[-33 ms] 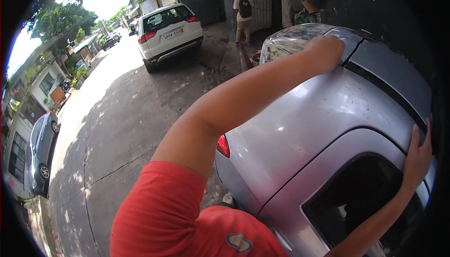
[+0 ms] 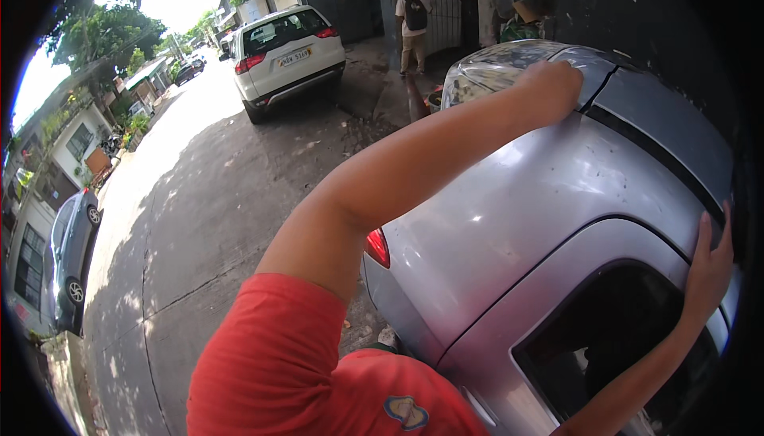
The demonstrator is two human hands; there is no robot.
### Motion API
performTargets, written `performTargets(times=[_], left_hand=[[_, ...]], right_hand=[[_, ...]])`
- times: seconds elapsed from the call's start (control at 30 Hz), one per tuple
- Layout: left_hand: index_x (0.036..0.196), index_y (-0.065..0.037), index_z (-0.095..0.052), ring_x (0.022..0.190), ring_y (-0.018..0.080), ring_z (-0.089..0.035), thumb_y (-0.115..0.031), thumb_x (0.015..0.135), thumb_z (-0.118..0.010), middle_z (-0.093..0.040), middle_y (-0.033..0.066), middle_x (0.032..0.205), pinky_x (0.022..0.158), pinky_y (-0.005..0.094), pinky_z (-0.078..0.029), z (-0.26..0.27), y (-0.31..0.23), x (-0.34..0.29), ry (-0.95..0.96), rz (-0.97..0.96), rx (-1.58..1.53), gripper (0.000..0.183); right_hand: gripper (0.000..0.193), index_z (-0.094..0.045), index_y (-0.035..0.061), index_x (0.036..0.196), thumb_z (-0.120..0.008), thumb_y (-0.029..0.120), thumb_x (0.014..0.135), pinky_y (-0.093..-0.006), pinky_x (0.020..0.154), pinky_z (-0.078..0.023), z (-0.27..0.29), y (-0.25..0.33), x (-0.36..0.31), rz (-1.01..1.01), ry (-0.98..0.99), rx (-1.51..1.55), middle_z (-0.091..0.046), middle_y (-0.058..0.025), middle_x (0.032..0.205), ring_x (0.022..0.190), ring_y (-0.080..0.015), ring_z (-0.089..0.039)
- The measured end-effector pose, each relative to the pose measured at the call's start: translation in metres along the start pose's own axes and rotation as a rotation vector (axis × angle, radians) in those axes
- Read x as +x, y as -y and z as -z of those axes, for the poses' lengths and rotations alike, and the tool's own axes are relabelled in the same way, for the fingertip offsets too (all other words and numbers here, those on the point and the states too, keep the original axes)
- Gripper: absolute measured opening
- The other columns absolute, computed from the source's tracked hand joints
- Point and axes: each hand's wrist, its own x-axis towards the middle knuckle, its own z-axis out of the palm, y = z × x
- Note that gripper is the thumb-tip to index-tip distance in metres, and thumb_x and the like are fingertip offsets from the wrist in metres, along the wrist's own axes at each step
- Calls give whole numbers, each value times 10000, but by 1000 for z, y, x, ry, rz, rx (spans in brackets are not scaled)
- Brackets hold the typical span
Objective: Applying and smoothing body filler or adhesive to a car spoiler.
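Note:
A silver car fills the right side of the head view, its glossy body spotted with small marks. My left arm, in a red sleeve, stretches across the car's rear side. At the end of it my left hand is closed against the top, beside the dark seam between rear glass and roof. Its fingers curl out of sight, so whatever they hold cannot be made out. Farther forward, my right hand rests with fingers spread on the roof edge, above the dark side window. A red tail light shows below my left forearm.
A white SUV is parked ahead on the concrete road. Near a gate stands a person with a black backpack. A grey-blue car is parked along the left side. A dark wall rises beyond the silver car.
The person near the gate has turned their head a little. My left arm has shifted very slightly left; both hands stay in place on the car.

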Motion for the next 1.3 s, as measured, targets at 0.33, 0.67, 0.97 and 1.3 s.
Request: performTargets(times=[0.33, 0.67, 0.97, 1.3], left_hand=[[1051, -21, -684, 1074, 394, -657, -85, 877, -571, -674, 216, 1119, 918, 474, -529, -7, -2, 1, -50, -55, -46, 217], [993, 2, -666, 979, 388, -642, -177, 884, -619, -668, 205, 1002, 869, 464, -494, 15, 24, -5, -47, -180, -47, 215], [1004, -44, -703, 953, 337, -652, -243, 890, -645, -682, 172, 994, 851, 413, -498, 38, 44, 9, 87, -131, -159, 236], [973, -1, -698, 870, 171, -601, -213, 893, -680, -658, 103, 912, 830, 329, -473, 4, 51, 22, 127, -72, -373, 228]], right_hand=[[470, -570, 124, 1376, -558, 408, 1001, -407, 1108, -403, 27, 12, -1, -26, -53, -36, -493, -86, 1498, 1352, -303, -490], [414, -620, 97, 1289, -629, 342, 955, -427, 1088, -424, 48, 51, 0, -80, -94, 42, -453, -77, 1526, 1349, -303, -481], [394, -638, 69, 1253, -647, 304, 937, -423, 1084, -429, 46, 56, -1, -79, -115, 90, -471, -87, 1511, 1342, -314, -492], [399, -636, 69, 1257, -644, 306, 936, -429, 1083, -428, 49, 58, -2, -74, -99, 100, -472, -94, 1506, 1342, -317, -490]])
